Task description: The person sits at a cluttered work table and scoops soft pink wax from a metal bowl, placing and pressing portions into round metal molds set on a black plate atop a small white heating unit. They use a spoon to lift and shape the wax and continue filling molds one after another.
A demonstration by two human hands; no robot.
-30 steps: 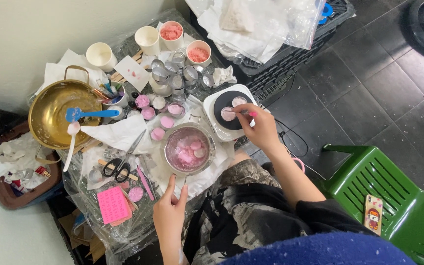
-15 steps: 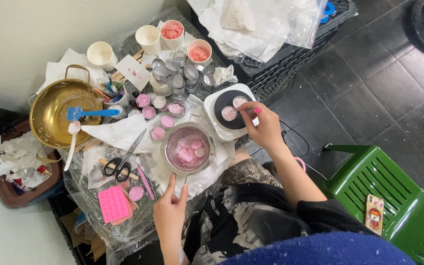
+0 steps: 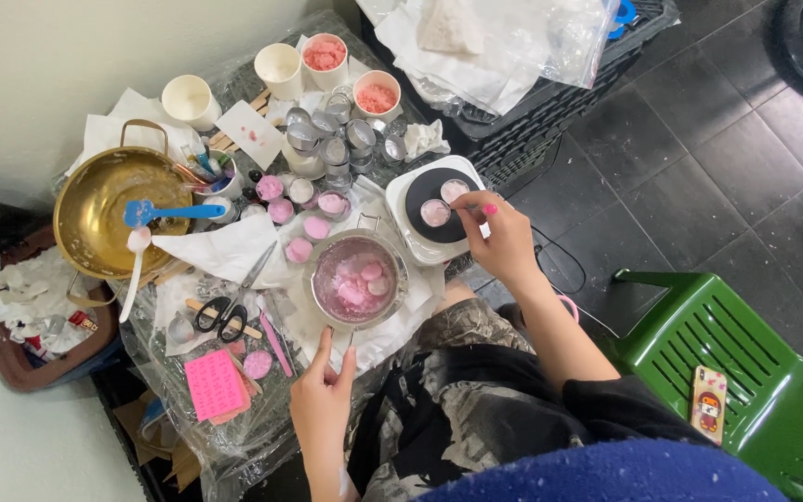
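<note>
While my left hand (image 3: 323, 400) pinches the handle of the steel pot (image 3: 359, 279) of pink wax lumps at the table's near edge, my right hand (image 3: 506, 240) reaches over the hotplate (image 3: 427, 216). Its fingers close narrowly on a thin stick, tip at the two small pink-filled tins (image 3: 436, 213) on the black plate. Scissors (image 3: 225, 310) lie left of the pot; a brass pan (image 3: 104, 216) sits further left.

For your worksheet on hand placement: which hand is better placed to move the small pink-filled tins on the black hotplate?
Probably the right hand: its fingers are already at the tins on the hotplate, while the left hand grips the small pot's handle.
</note>
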